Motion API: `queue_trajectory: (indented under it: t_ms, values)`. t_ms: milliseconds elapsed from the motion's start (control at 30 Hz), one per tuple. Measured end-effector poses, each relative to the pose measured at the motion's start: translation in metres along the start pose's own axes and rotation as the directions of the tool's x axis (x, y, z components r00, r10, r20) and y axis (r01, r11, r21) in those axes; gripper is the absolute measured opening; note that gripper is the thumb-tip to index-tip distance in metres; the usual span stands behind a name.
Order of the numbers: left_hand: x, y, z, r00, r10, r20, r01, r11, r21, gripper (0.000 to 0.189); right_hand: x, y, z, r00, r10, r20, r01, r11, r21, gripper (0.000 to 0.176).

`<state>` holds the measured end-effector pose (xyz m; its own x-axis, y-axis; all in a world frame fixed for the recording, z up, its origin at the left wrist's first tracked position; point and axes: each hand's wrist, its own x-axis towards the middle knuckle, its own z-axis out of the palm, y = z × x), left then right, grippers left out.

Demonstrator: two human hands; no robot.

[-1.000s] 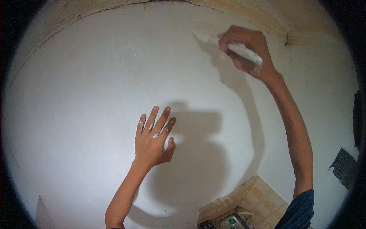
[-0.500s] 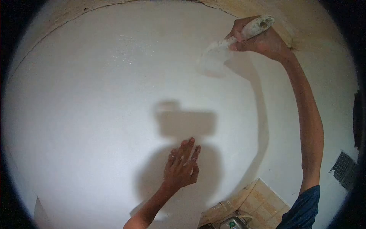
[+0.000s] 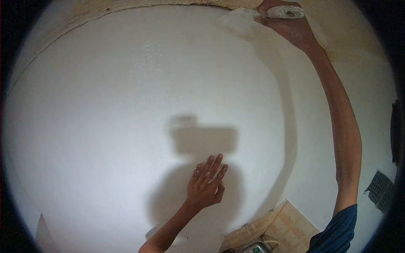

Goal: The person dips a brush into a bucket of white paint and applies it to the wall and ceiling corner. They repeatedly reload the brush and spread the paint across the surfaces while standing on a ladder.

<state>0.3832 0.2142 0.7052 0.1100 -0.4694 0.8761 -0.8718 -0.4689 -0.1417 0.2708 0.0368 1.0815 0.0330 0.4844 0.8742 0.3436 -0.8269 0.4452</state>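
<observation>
My right hand (image 3: 291,25) is stretched high up and grips the paint-coated handle of a brush (image 3: 283,12). The brush's white bristles (image 3: 236,16) press against the white wall (image 3: 105,126) just under the bare beige strip at the top. My left hand (image 3: 206,185) rests flat on the wall lower down, fingers together and smeared with white paint, holding nothing. My shadow falls on the wall around that hand.
An unpainted beige band (image 3: 84,17) curves along the wall's top. Beige tiles (image 3: 278,219) and a metal object (image 3: 255,248) show at the bottom right. A dark grille (image 3: 382,189) sits at the right edge.
My right hand has lifted the brush up to the wall's top edge. My left hand has slid down and to the right on the wall.
</observation>
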Motion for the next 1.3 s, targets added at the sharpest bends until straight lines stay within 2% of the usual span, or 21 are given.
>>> queue_trajectory:
  t_ms: [100, 167, 200, 267, 300, 333, 400, 467, 500, 533, 567, 633, 733, 767, 900, 967, 1000, 1100, 1200, 1233, 1300]
  values:
    - [0.004, 0.006, -0.017, 0.997, -0.001, 0.071, 0.008, 0.995, -0.097, 0.047, 0.000, -0.001, -0.010, 0.997, 0.037, -0.064, -0.033, 0.997, 0.070, 0.021]
    - [0.008, 0.006, -0.030, 0.999, 0.020, 0.045, -0.007, 0.959, -0.282, 0.047, 0.003, -0.013, -0.024, 0.985, -0.117, -0.124, 0.122, 0.992, 0.038, 0.018]
    - [0.011, 0.007, -0.039, 0.999, 0.022, 0.042, -0.009, 0.962, -0.273, 0.047, 0.000, -0.022, -0.027, 0.984, -0.121, -0.132, 0.127, 0.991, 0.039, 0.018]
    - [0.013, 0.007, -0.061, 1.000, -0.003, 0.009, 0.005, 0.963, -0.271, 0.042, -0.010, -0.054, -0.025, 0.965, -0.259, -0.037, 0.261, 0.963, 0.066, 0.015]
    - [0.015, 0.007, -0.072, 1.000, -0.004, 0.008, 0.006, 0.963, -0.270, 0.042, -0.012, -0.032, -0.011, 0.987, -0.159, -0.005, 0.159, 0.981, 0.108, 0.016]
    - [0.020, 0.007, -0.086, 0.999, -0.052, -0.011, 0.048, 0.975, -0.217, 0.040, -0.018, -0.028, -0.006, 0.987, -0.158, -0.006, 0.157, 0.982, 0.108, 0.016]
    - [0.023, 0.003, -0.102, 0.994, -0.106, -0.025, 0.101, 0.980, -0.169, 0.038, -0.027, -0.025, 0.000, 0.974, -0.176, 0.141, 0.145, 0.968, 0.203, 0.019]
    - [0.025, -0.011, -0.111, 0.975, -0.136, -0.175, 0.110, 0.982, -0.152, 0.039, -0.044, -0.043, -0.001, 0.969, -0.159, 0.187, 0.133, 0.980, 0.147, 0.020]
    - [0.025, -0.022, -0.113, 0.964, -0.130, -0.233, 0.096, 0.984, -0.150, 0.037, -0.054, -0.051, -0.001, 0.952, -0.139, 0.273, 0.109, 0.986, 0.124, 0.018]
    - [0.026, -0.033, -0.117, 0.964, -0.132, -0.231, 0.096, 0.983, -0.158, 0.037, -0.061, -0.055, 0.002, 0.926, -0.113, 0.360, 0.083, 0.992, 0.096, 0.016]
    - [0.028, -0.042, -0.125, 0.959, -0.177, -0.222, 0.160, 0.983, -0.091, 0.038, -0.067, -0.054, 0.005, 0.924, -0.105, 0.367, 0.075, 0.993, 0.094, 0.016]
    - [0.031, -0.054, -0.136, 0.940, -0.271, -0.209, 0.284, 0.958, 0.035, 0.040, -0.072, -0.055, 0.005, 0.867, -0.087, 0.491, -0.085, 0.945, 0.317, 0.011]
    - [0.037, -0.061, -0.156, 0.912, -0.308, -0.271, 0.322, 0.947, 0.005, 0.041, -0.049, -0.043, -0.002, 0.928, 0.026, 0.372, -0.152, 0.937, 0.315, 0.011]
    - [0.037, -0.068, -0.158, 0.900, -0.321, -0.294, 0.336, 0.942, 0.002, 0.044, -0.037, -0.038, -0.002, 0.919, 0.110, 0.379, -0.164, 0.980, 0.112, 0.011]
    - [0.042, -0.073, -0.180, 0.887, -0.320, -0.332, 0.375, 0.920, 0.115, 0.051, 0.004, -0.029, -0.001, 0.916, 0.196, 0.350, -0.224, 0.974, 0.040, 0.019]
    - [0.042, -0.072, -0.186, 0.878, -0.346, -0.330, 0.406, 0.904, 0.133, 0.052, 0.016, -0.033, 0.002, 0.983, 0.148, 0.110, -0.130, 0.979, -0.155, 0.017]
    - [0.040, -0.071, -0.190, 0.869, -0.375, -0.322, 0.438, 0.887, 0.150, 0.054, 0.025, -0.037, 0.000, 0.984, 0.143, 0.110, -0.126, 0.981, -0.148, 0.017]
    - [0.042, -0.063, -0.193, 0.815, -0.481, -0.323, 0.545, 0.827, 0.142, 0.059, 0.042, -0.045, -0.010, 0.994, -0.087, 0.061, 0.064, 0.949, 0.308, 0.017]
    - [0.040, -0.065, -0.197, 0.829, -0.448, -0.333, 0.516, 0.843, 0.151, 0.065, 0.031, -0.045, 0.003, 0.980, -0.197, 0.032, 0.175, 0.926, 0.336, 0.019]
    - [0.042, -0.074, -0.186, 0.833, -0.450, -0.321, 0.512, 0.847, 0.142, 0.065, 0.016, -0.039, 0.019, 0.982, -0.186, 0.043, 0.162, 0.930, 0.330, 0.019]
    - [0.040, -0.075, -0.186, 0.837, -0.446, -0.319, 0.497, 0.862, 0.101, 0.065, -0.013, -0.050, 0.031, 0.926, -0.342, 0.157, 0.351, 0.936, -0.027, 0.017]
